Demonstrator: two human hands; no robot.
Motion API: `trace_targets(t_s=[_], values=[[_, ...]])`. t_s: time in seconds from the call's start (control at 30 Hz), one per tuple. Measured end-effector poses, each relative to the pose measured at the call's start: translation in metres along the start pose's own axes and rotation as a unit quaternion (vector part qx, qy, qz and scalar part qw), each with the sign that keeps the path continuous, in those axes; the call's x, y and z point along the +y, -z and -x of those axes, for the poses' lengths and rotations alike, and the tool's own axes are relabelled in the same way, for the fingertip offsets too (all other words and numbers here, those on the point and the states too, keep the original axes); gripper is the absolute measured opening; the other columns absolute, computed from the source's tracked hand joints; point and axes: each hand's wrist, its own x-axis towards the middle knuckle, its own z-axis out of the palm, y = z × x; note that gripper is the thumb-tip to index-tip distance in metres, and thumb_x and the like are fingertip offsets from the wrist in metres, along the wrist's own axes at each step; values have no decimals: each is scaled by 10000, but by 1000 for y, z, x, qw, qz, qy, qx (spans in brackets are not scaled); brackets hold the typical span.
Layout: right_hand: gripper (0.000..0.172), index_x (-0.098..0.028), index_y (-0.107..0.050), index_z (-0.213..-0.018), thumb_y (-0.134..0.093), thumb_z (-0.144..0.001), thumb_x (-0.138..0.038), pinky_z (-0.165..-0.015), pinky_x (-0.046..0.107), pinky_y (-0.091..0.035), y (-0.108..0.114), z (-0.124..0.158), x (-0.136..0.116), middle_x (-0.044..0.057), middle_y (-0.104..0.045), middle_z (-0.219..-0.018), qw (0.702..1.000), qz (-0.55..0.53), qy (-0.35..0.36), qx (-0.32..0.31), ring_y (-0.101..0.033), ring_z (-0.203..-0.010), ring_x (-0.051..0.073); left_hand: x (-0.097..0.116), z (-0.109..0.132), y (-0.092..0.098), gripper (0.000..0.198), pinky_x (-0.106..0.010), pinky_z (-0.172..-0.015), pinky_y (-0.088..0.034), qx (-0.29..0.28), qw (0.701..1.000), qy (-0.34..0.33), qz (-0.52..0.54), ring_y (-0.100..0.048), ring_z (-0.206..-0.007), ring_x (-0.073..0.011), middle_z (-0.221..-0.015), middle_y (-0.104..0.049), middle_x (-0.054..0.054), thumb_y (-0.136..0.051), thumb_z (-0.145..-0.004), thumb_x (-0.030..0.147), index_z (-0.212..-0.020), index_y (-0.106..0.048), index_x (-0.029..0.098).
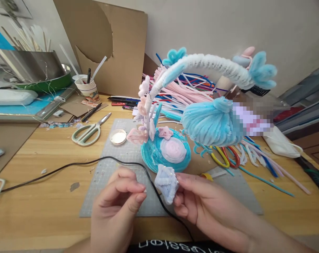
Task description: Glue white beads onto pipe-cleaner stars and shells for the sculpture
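Observation:
My right hand [201, 203] grips a small pale lavender pipe-cleaner shell [167, 182] between thumb and fingers, just above the grey cutting mat [117, 182]. My left hand [119, 200] is pinched, thumb against forefinger, on a tiny pearl-like bead [145, 190] a little left of the shell. Behind both hands stands a pipe-cleaner model: a round blue base [151, 154] with a pink swirl [173, 149], a white arch [207, 63] and a blue fluffy figure [212, 123].
A black cable [70, 165] crosses the table and runs between my hands. Green scissors [87, 133] and a small round dish [118, 136] lie at the mat's far left. Loose pipe cleaners [175, 91] are piled behind; a paper cup [88, 87] and cardboard [114, 45] stand further back.

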Motion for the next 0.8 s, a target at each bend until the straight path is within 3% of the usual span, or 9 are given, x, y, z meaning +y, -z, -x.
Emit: trace_targets(t_s=[0.2, 0.37, 0.6, 0.8], values=[[195, -121, -685, -801, -632, -867, -297, -507, 202, -399, 3, 5, 9, 12, -613, -681, 999, -22, 18, -39, -534, -604, 103, 1, -2, -4, 76, -191, -619, -448, -24, 1000, -5, -16, -510, -694, -103, -728, -512, 22, -679, -814, 173, -831, -700, 243], [142, -152, -673, -820, -612, -868, -270, -623, 248, -426, -3, 7, 9, 9, -611, -768, 997, -12, 54, -49, -515, -688, 124, 5, -4, -6, 48, -170, -614, -464, -43, 995, -24, -82, -540, -692, -92, -732, -541, 24, -697, -797, 172, -785, -692, 218], [129, -202, -634, -796, -672, -831, -321, -682, 257, -375, -13, 13, 8, -19, -582, -745, 995, 50, 81, -39, -477, -725, 131, 14, -6, -3, 135, -165, -585, -467, -93, 971, -130, -177, -534, -670, -81, -734, -535, 30, -668, -780, 59, -823, -683, 186], [220, -221, -641, -836, -720, -786, -420, -706, 278, -348, -11, 16, 10, -17, -586, -814, 989, 120, 87, -27, -446, -730, 130, 12, -6, -3, 152, -175, -581, -474, -91, 967, -130, -198, -545, -670, -86, -737, -543, 25, -657, -782, 44, -830, -681, 186]])
